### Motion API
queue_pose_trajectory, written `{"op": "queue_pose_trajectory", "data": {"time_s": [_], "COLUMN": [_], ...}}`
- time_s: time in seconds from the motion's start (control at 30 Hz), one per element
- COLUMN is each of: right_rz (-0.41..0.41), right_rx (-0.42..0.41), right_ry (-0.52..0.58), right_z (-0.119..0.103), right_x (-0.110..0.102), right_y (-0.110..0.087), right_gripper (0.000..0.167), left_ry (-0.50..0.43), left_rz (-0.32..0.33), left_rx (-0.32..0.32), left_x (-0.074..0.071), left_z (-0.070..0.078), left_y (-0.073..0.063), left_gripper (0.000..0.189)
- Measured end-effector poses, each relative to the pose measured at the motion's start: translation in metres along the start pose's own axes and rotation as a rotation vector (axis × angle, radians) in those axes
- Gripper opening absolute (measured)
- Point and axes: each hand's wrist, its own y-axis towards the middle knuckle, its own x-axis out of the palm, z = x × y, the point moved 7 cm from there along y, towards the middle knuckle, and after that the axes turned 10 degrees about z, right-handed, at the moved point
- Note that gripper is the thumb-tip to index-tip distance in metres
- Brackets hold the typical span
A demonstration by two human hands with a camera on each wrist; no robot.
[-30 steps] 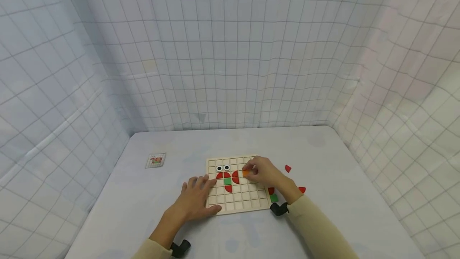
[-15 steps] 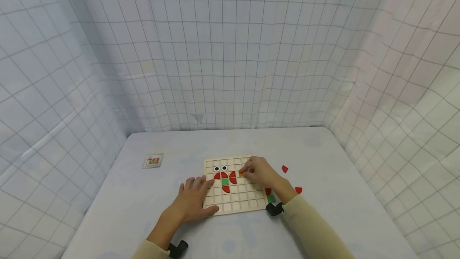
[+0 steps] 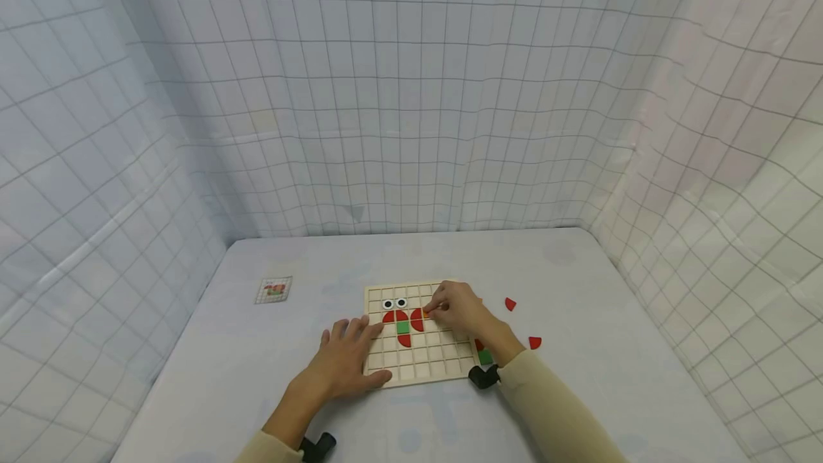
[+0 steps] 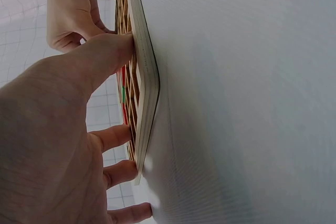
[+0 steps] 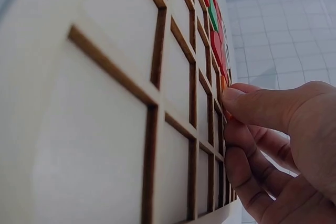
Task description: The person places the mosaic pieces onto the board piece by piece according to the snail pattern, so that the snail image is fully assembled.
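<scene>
A square wooden grid board (image 3: 418,370) lies on the table with pieces set in its far left part: two black-and-white eye discs (image 3: 395,304), several red quarter-round pieces (image 3: 403,341) and a green square (image 3: 402,327). My right hand (image 3: 459,308) pinches a small orange piece (image 3: 426,314) between thumb and fingertips, right beside the red pieces. In the right wrist view its thumb mostly covers the orange piece (image 5: 223,82). My left hand (image 3: 347,359) rests with spread fingers at the board's left side, its thumb (image 4: 113,51) on the front rim.
Two loose red pieces, one farther back (image 3: 510,304) and one nearer (image 3: 535,342), lie right of the board. A green piece (image 3: 485,356) and a partly hidden red one lie at its right edge. A picture card (image 3: 274,290) lies at the back left.
My right hand has slid the orange piece leftward over the board, up close to the red pieces. My left hand keeps its place on the board. The head view has shifted slightly.
</scene>
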Motion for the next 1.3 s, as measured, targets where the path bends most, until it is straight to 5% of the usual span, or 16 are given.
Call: {"op": "queue_pose_trajectory", "data": {"time_s": [0.7, 1.3], "right_rz": [-0.005, 0.046], "right_rx": [-0.017, -0.007], "right_ry": [0.000, -0.047], "right_z": [-0.001, 0.022], "right_x": [-0.004, -0.040], "right_y": [-0.006, -0.019], "right_gripper": [0.010, 0.032], "left_ry": [0.005, -0.010], "left_rz": [-0.001, 0.003], "left_rx": [0.000, 0.010], "left_x": [0.000, -0.003], "left_z": [0.000, 0.001], "left_y": [0.000, -0.002], "left_gripper": [0.097, 0.097]}}
